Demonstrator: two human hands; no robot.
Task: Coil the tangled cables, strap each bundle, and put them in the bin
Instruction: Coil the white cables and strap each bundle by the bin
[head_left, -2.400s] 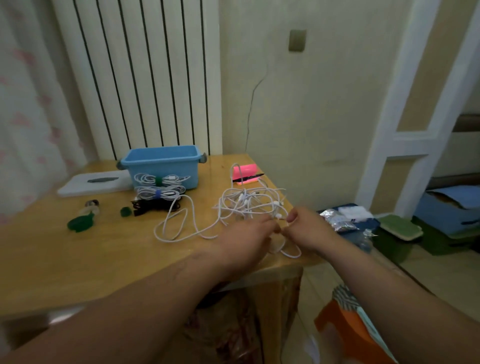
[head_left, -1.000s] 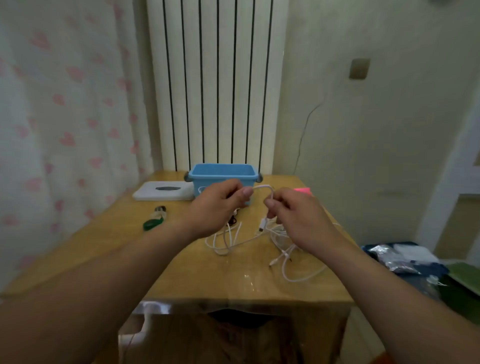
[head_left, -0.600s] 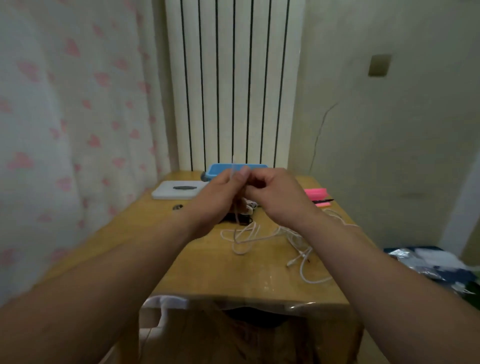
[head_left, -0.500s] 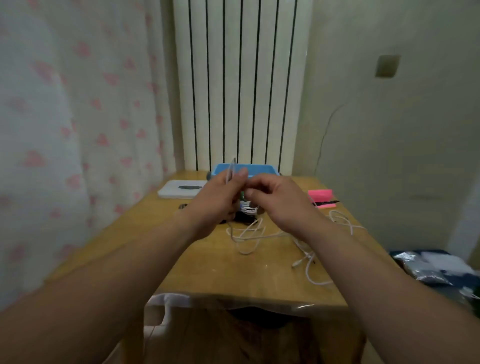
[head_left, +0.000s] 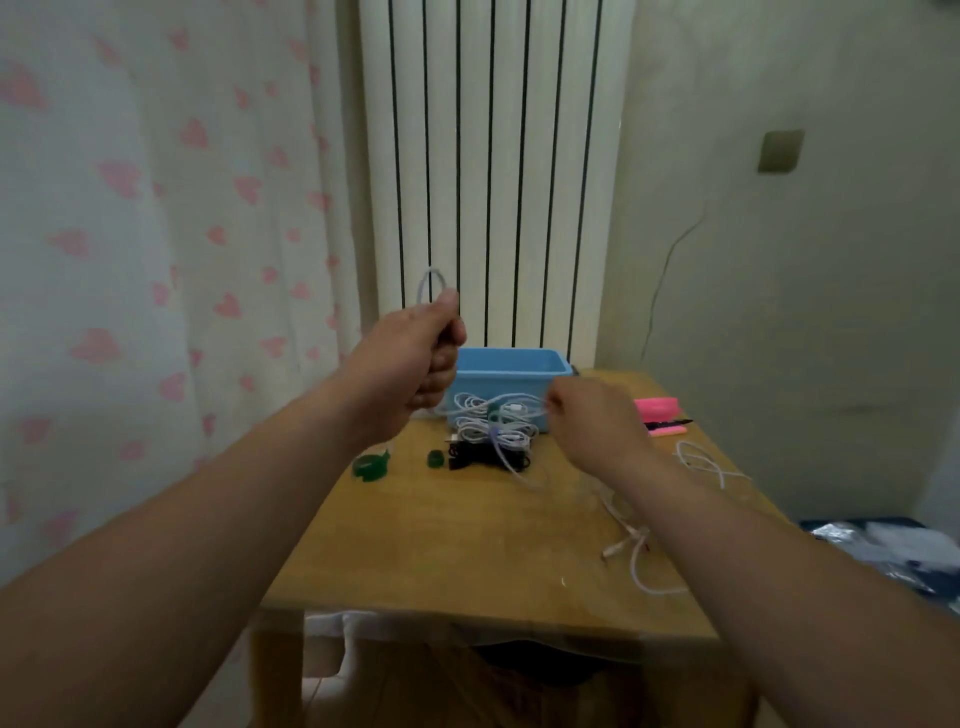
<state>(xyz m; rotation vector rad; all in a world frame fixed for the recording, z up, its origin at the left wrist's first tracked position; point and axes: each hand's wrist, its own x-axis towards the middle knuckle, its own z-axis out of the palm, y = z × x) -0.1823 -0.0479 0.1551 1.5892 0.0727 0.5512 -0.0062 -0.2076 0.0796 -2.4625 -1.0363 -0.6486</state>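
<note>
My left hand (head_left: 415, 358) is raised above the table and grips a white cable, whose loop (head_left: 431, 286) sticks up over my fist. My right hand (head_left: 592, 421) is lower and to the right, fingers curled, pinching the same white cable as it runs down toward the table. Loose white cable (head_left: 636, 545) trails across the table's right side. In front of the blue bin (head_left: 511, 364) lie two strapped white bundles (head_left: 493, 415) and a black bundle (head_left: 480, 460). A green strap roll (head_left: 371, 465) and a small green strap (head_left: 435, 458) lie to their left.
The wooden table (head_left: 441, 545) stands against a white radiator and a curtain on the left. Pink items (head_left: 657, 408) sit at the back right edge. A dark bag with foil packets (head_left: 883, 545) lies on the floor to the right.
My hands have parted: the left rose with a loop of cable, the right dropped and moved right along the cable. The camera tilted, and the bundles by the bin show again.
</note>
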